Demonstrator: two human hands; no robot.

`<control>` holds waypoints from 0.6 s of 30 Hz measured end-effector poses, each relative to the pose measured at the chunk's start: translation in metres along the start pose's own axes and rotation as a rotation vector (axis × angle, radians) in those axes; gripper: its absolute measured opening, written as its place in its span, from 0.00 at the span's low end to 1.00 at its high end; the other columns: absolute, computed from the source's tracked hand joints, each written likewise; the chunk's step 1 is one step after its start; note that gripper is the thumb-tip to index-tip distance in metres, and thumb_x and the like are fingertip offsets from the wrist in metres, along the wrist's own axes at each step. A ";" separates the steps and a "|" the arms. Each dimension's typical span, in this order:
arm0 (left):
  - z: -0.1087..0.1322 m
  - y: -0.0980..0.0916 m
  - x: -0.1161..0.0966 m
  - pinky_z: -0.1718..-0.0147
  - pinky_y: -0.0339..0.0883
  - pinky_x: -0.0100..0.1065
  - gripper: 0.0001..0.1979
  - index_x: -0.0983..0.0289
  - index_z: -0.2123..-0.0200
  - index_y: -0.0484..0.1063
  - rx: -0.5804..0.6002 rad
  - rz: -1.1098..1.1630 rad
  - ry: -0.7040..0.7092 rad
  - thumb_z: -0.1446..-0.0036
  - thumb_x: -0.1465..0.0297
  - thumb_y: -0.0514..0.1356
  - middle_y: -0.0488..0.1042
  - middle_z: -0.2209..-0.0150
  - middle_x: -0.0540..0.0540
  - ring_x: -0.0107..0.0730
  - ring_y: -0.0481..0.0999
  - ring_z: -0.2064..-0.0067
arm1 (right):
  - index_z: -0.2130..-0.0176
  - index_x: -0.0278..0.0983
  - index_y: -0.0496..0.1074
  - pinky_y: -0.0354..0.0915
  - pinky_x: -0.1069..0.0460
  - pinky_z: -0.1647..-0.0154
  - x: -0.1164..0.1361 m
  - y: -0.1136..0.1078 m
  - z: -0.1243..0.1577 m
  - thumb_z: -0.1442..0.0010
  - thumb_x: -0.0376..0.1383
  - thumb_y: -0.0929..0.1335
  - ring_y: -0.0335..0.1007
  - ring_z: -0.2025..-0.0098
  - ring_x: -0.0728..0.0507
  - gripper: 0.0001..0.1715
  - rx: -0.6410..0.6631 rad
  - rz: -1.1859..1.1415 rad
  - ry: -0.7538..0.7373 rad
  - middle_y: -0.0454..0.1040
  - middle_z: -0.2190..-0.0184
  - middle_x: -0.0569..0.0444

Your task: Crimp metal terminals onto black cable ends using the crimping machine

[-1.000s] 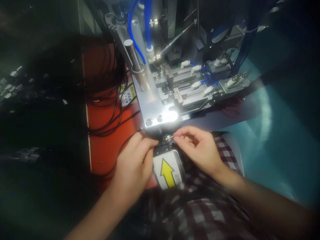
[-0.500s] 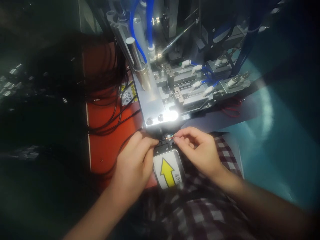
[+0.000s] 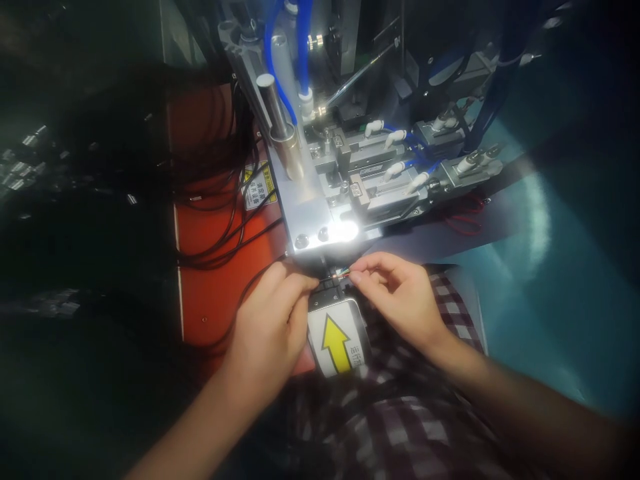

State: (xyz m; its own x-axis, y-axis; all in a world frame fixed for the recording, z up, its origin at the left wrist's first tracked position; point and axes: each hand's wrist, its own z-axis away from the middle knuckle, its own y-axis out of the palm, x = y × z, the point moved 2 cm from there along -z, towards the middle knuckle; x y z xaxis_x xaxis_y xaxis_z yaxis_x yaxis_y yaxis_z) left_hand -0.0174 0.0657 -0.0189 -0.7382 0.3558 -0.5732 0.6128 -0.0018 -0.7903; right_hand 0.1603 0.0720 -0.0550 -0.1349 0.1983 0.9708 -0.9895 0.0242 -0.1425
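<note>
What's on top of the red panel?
Black cables and a label. The left hand covers part of the panel; anything under that hand can't be seen.

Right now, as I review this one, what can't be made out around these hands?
All in the head view:
Left hand: its grip, hidden by its own fingers.
Coloured wires: far ends covered by the fingertips of the right hand; too small to count.
Arrow label: lettering cut short at its side edge.
Shiny things, far left: blurred, in shadow.

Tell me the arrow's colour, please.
The arrow is yellow with a dark outline, seen best in the head view.
</note>
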 end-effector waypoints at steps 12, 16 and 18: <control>0.000 -0.001 -0.001 0.67 0.65 0.25 0.09 0.65 0.65 0.73 0.001 -0.012 0.010 0.40 0.81 0.55 0.70 0.68 0.51 0.25 0.71 0.66 | 0.68 0.35 0.75 0.64 0.55 0.75 0.001 0.000 0.001 0.44 0.34 0.71 0.65 0.76 0.51 0.03 -0.020 0.069 -0.119 0.73 0.73 0.55; -0.001 -0.001 -0.001 0.68 0.65 0.26 0.10 0.63 0.65 0.73 0.001 -0.006 0.001 0.40 0.81 0.55 0.70 0.68 0.50 0.26 0.71 0.66 | 0.68 0.36 0.75 0.61 0.55 0.77 0.001 0.000 0.002 0.44 0.33 0.70 0.64 0.76 0.51 0.02 -0.022 0.104 -0.161 0.73 0.73 0.55; -0.001 -0.001 -0.002 0.68 0.65 0.26 0.10 0.64 0.65 0.73 -0.001 -0.005 0.002 0.40 0.81 0.55 0.70 0.68 0.50 0.25 0.71 0.66 | 0.68 0.36 0.75 0.61 0.55 0.77 0.001 0.000 0.001 0.45 0.33 0.71 0.64 0.76 0.50 0.02 -0.015 0.105 -0.152 0.72 0.74 0.55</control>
State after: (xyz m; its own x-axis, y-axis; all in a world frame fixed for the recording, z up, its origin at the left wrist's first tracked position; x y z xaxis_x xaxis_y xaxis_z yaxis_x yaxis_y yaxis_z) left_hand -0.0165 0.0664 -0.0168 -0.7409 0.3577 -0.5684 0.6089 0.0007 -0.7933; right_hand 0.1599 0.0709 -0.0538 -0.2450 0.0499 0.9682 -0.9688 0.0264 -0.2465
